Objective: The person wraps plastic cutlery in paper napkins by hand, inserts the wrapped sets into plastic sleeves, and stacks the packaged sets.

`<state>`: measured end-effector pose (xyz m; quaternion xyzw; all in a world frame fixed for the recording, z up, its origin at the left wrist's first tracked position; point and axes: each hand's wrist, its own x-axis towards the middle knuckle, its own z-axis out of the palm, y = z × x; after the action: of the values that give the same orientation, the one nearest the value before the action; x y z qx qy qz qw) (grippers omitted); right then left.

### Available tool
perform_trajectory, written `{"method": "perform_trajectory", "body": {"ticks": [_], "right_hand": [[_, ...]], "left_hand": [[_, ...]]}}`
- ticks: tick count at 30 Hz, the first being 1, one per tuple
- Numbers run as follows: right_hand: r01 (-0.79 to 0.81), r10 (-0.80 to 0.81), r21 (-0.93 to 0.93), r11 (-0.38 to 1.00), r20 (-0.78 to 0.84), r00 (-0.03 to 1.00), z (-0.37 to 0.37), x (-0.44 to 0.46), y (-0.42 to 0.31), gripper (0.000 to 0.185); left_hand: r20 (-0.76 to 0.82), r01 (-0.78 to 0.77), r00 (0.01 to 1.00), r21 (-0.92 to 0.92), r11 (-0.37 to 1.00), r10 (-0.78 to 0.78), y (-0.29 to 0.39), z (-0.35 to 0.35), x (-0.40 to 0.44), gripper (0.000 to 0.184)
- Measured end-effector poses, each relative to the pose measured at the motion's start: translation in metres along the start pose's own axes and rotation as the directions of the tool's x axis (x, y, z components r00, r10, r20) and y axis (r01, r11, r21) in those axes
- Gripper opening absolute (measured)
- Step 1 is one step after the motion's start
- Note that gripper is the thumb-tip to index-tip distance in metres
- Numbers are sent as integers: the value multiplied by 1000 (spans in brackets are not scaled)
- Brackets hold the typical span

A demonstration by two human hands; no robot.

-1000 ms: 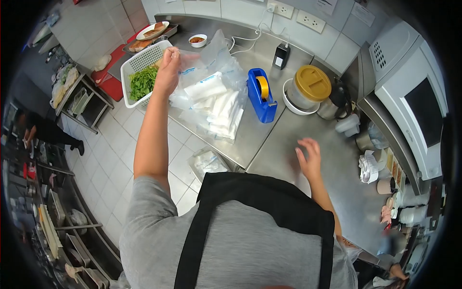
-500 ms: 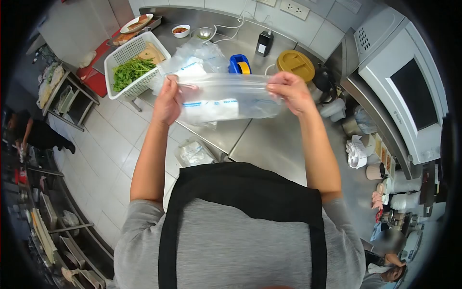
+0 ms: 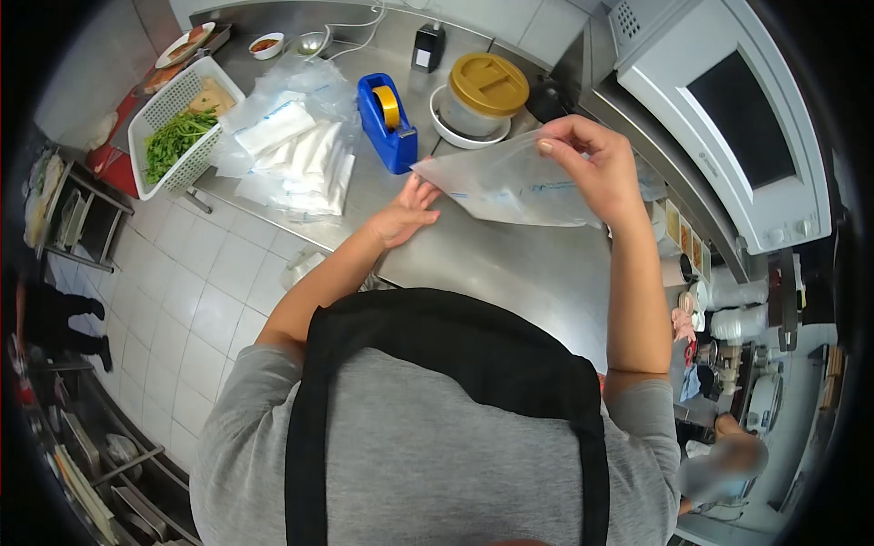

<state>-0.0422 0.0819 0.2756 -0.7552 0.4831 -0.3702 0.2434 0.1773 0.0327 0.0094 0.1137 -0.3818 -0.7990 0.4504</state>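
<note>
A clear plastic bag [image 3: 510, 187] with blue print stretches over the steel counter, slack and tilted. My right hand [image 3: 601, 173] pinches its upper right edge between thumb and fingers. At the bag's left corner is my left hand [image 3: 405, 217], its fingers stretched out and the thumb apart; the fingertips are at or just behind the plastic. To the left lies a pile of white packets in clear plastic [image 3: 305, 164]. A blue tape dispenser [image 3: 390, 127] with yellow tape stands just beyond my left hand.
A white basket [image 3: 141, 150] with green herbs [image 3: 177, 146] sits at the left edge. Behind the bag stands a tub with a mustard-yellow lid [image 3: 489, 84]. A black bottle [image 3: 428, 47] is at the back, a microwave [image 3: 737, 118] at right. Other people are at both sides.
The bag has moved right with my right hand, and its left end has narrowed to a corner. My left hand has opened and lowered to the right. The view has shifted, uncovering the packets and tape dispenser.
</note>
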Motion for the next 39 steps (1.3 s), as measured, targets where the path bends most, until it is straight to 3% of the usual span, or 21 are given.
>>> {"method": "perform_trajectory", "body": {"ticks": [2,3,5,8,9,10,12,13,17,19,22,25,29,32,34,36,39], "right_hand": [[-34,38,109,993,-35,999,-13,-7,27,9],[-43,52,226,973,-36,998,-20,-11,35,9],[-126,139,259,958,-34,990,-35,-17,76,10],[-178,196,189,966,-84,977,-41,-41,121,8],[-164,187,191,968,-109,976,-38,-56,126,7],[-152,178,191,970,-133,975,-35,-71,133,6],[58,-58,-1,998,-70,996,-19,-103,163,7],[54,-57,-82,995,-30,998,-7,-120,174,8],[170,-131,-311,935,143,981,46,-179,219,12],[216,-158,-328,920,197,968,60,-194,227,12],[241,-204,-462,854,128,971,62,-188,198,15],[399,-298,-407,821,290,909,55,-180,217,19],[13,-5,-214,977,37,999,74,-174,244,12],[-280,269,-69,958,-132,954,86,-161,246,14],[-382,398,111,917,-234,887,95,-150,240,19],[-416,419,78,906,-312,853,104,-143,249,20],[-467,418,-38,883,-389,821,110,-140,258,21]], "left_hand": [[-23,-57,998,-1,998,57,-7,9,19,79],[-81,-10,997,43,999,14,-5,10,28,67],[-203,88,977,122,989,-62,8,16,46,45],[-184,32,981,454,890,58,28,22,53,18],[-156,24,984,603,798,89,38,26,50,10],[-15,-120,982,725,678,190,43,28,46,9],[293,-394,906,848,355,305,47,25,35,9],[344,-389,904,908,155,253,43,18,26,11],[344,-335,936,935,-114,73,3,-16,-24,12],[309,-300,946,949,-95,95,-11,-27,-37,14],[280,-270,952,958,-93,121,-8,-19,-47,18],[267,-251,956,959,-133,120,-3,-4,-56,21],[160,-141,969,984,-109,189,-12,-6,-60,15],[-113,123,951,992,-19,288,-21,-6,-49,8],[-168,188,910,982,-17,380,-29,-3,-39,15],[-240,278,861,960,-19,448,-34,4,-28,16],[-270,400,813,903,-158,516,-42,6,-17,17]]}}
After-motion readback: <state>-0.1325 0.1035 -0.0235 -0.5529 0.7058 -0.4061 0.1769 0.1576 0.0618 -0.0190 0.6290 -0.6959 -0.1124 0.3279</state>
